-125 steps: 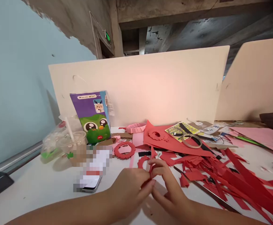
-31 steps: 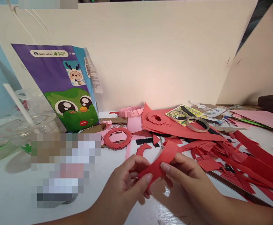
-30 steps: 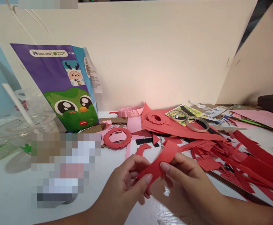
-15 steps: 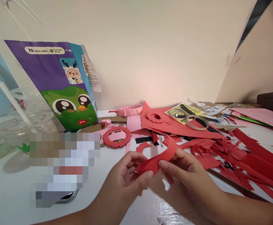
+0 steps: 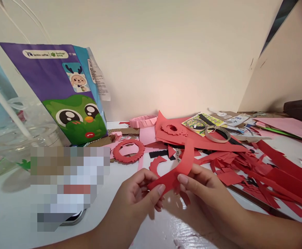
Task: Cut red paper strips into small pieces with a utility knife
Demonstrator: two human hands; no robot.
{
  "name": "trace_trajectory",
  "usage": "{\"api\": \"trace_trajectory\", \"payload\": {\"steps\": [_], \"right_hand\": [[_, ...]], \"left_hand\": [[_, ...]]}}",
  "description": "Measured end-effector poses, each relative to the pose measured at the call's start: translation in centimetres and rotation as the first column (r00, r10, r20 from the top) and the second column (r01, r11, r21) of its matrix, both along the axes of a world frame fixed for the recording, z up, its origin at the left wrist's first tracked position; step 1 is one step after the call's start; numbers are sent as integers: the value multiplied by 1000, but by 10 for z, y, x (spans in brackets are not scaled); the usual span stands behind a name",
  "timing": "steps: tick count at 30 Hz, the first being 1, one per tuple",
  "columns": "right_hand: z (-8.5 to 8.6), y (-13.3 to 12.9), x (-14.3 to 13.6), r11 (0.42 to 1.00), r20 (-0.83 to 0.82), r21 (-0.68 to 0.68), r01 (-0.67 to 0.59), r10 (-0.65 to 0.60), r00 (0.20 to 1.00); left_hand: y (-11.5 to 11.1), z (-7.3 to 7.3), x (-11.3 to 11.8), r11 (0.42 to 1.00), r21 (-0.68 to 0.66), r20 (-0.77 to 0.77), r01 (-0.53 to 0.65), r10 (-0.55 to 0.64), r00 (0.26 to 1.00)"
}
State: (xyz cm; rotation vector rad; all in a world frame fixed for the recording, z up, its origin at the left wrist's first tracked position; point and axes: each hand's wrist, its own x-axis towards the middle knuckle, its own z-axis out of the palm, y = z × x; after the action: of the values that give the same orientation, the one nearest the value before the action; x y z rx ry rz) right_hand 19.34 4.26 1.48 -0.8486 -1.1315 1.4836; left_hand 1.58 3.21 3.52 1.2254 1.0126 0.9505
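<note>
Red strip's place: the red strip [image 5: 175, 175] is hovering just above the bench [image 5: 106, 224], spanning the space between the two hands.
Long axis: it is running from about 8 o'clock, at the left hand, towards 2 o'clock, then bending up past the right hand.
Free end: it is pointing to between 12 and 1 o'clock, away from the person.
Form: the strip is curving, its face turning towards the camera.
Left hand: the left hand [image 5: 142, 195] is pinching the strip's 8 o'clock end, its thumb lying on the near face and its fingers curling behind.
Right hand: the right hand [image 5: 204, 183] is gripping the middle of the strip, its thumb pressing the near face; its other fingers are partly hiding behind the paper.
Hanging piece: a narrow red piece [image 5: 185, 198] is showing below the right hand; whether it is joining the strip, one cannot tell.
At 10 o'clock from the strip: a red ring [image 5: 118, 153] with a pleated edge is lying flat, and a purple bag [image 5: 34, 71] is standing farther out.
At 11 o'clock: a pink band [image 5: 143, 122] is resting near the panel [image 5: 166, 52].
At 2 o'clock: a tape roll [image 5: 217, 140] is leaning over a red sheet [image 5: 208, 144].
At 3 o'clock: red scraps [image 5: 246, 171] are spreading in a heap.
</note>
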Motion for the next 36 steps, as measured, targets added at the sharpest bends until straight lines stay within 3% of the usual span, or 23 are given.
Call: {"api": "trace_trajectory", "payload": {"steps": [9, 13, 18, 21, 27, 31, 36], "right_hand": [[4, 0, -1, 1000, 79, 4, -14, 13, 997], [6, -1, -1, 997, 138, 69, -37, 27, 990], [1, -9, 2, 981, 175, 115, -155, 133, 975], [-4, -11, 3, 975, 216, 107, -195, 169, 962], [-10, -15, 0, 981, 106, 60, -186, 179, 978], [-9, -17, 1, 980, 101, 81, -183, 175, 979], [-3, -15, 5, 959, 250, 142, -246, 206, 946]], "left_hand": [[-1, -1, 0, 1000, -1, -4, -8, 8, 1000], [-1, -3, -1, 999, -8, -26, 41, -41, 999], [-4, 1, -3, 986, 50, -143, 159, -150, 978], [-7, 3, -1, 976, 51, -127, 209, -202, 971], [-11, 4, 1, 981, 49, -89, 188, -183, 979], [-8, 3, 0, 968, 126, -151, 216, -196, 969], [-5, -2, -5, 937, 135, -300, 321, -270, 915]]}}
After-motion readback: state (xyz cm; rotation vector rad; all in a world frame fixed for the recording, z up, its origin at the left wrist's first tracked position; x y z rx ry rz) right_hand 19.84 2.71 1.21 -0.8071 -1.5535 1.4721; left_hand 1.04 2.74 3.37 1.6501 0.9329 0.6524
